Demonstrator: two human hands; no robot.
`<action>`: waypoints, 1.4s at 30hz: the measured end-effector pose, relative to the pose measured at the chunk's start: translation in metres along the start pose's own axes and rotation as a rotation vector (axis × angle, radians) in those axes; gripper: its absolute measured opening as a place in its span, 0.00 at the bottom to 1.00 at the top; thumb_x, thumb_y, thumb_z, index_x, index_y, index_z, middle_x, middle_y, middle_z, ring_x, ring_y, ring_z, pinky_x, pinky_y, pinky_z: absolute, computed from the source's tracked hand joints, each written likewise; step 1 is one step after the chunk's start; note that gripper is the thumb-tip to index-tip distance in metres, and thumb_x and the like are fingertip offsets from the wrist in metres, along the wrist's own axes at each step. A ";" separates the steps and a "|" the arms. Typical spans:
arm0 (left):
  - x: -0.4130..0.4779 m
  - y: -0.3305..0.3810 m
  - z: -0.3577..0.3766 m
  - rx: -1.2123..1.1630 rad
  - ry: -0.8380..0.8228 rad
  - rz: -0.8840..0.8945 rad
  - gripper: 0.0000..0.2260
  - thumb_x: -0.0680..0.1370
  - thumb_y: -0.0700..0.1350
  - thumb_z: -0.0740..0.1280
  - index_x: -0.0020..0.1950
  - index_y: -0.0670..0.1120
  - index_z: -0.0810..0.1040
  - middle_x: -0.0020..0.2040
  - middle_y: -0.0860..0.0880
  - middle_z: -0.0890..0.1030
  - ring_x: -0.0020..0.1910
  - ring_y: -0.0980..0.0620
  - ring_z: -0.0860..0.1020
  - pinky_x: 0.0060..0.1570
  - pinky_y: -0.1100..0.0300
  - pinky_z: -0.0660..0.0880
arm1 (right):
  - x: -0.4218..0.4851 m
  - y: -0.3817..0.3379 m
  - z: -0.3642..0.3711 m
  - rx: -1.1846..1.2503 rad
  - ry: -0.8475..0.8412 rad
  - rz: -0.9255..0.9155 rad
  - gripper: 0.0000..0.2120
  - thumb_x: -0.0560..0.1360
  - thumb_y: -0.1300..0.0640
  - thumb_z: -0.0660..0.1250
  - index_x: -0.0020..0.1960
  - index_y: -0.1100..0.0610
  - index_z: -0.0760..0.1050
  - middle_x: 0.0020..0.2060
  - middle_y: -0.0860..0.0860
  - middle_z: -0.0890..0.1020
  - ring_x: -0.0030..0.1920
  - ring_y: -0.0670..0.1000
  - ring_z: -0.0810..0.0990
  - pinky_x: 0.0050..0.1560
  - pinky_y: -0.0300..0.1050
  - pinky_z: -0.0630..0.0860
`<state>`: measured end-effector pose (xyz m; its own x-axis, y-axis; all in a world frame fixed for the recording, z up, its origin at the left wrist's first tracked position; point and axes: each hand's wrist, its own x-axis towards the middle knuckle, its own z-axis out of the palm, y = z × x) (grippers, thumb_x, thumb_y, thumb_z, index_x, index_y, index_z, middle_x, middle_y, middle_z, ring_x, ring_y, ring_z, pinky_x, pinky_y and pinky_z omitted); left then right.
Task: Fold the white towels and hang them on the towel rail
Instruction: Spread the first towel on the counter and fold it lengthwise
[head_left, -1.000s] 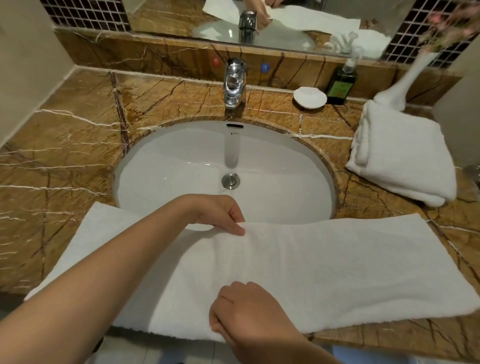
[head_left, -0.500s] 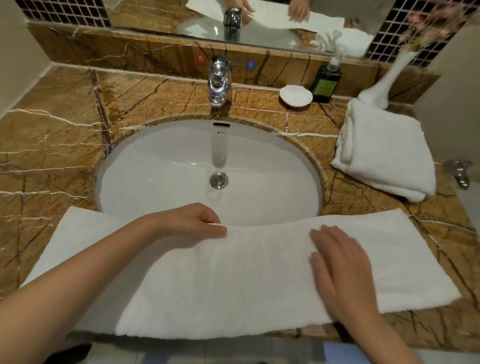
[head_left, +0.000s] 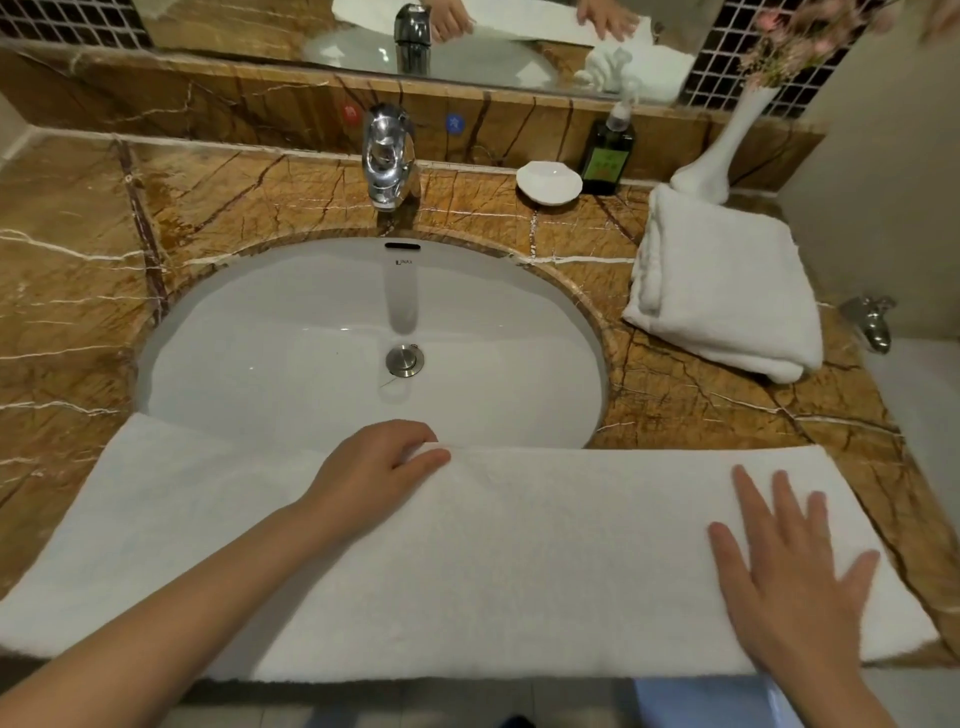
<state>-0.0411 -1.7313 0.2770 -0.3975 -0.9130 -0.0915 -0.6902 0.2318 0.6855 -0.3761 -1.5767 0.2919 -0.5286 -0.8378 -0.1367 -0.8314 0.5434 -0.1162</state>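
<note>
- Task stage, judged: partway through the first fold. One white towel (head_left: 519, 561) lies as a long band along the front edge of the counter (head_left: 67, 291), just in front of the sink basin (head_left: 322, 338), its far edge overlapping the basin rim. It reads as folded lengthwise; shorter folds and hanging remain.
- Towel rail: not in view; nothing hung that can be seen.
- Left hand (head_left: 374, 467): one, fingers curled and pinching the towel's far edge, directly in front of the basin.
- Right hand (head_left: 789, 577): one, fingers spread, palm flat on the towel, to the right of the basin.
- Folded white towels (head_left: 727, 291): one stack, right of the basin; layer count unclear.
- Other items behind the basin: one chrome faucet (head_left: 387, 156), one white soap dish (head_left: 548, 182), one green pump bottle (head_left: 608, 150), one white vase (head_left: 719, 150).
</note>
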 end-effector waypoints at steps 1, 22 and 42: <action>0.000 -0.001 -0.001 -0.018 -0.015 0.000 0.14 0.78 0.54 0.65 0.33 0.56 0.70 0.33 0.63 0.73 0.34 0.60 0.71 0.33 0.59 0.64 | 0.002 0.006 -0.001 -0.007 0.003 0.033 0.26 0.73 0.29 0.33 0.70 0.29 0.32 0.78 0.43 0.44 0.77 0.49 0.40 0.72 0.66 0.40; -0.022 -0.059 -0.094 0.184 -0.256 -0.022 0.18 0.66 0.58 0.65 0.46 0.47 0.82 0.39 0.51 0.82 0.41 0.51 0.79 0.44 0.55 0.74 | -0.006 -0.280 0.014 0.407 -0.428 -0.713 0.10 0.78 0.53 0.60 0.54 0.49 0.79 0.52 0.44 0.82 0.53 0.47 0.77 0.52 0.45 0.73; -0.146 -0.078 -0.081 0.568 -0.026 -0.131 0.27 0.80 0.61 0.46 0.78 0.53 0.54 0.78 0.50 0.53 0.77 0.48 0.51 0.72 0.46 0.49 | 0.005 -0.371 0.044 0.397 -1.058 -0.565 0.06 0.73 0.61 0.66 0.43 0.56 0.81 0.37 0.54 0.76 0.37 0.52 0.68 0.38 0.43 0.65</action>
<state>0.1202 -1.6435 0.2954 -0.2963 -0.9394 -0.1723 -0.9479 0.2673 0.1731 -0.0629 -1.7801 0.2914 0.4304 -0.6061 -0.6689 -0.6905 0.2562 -0.6765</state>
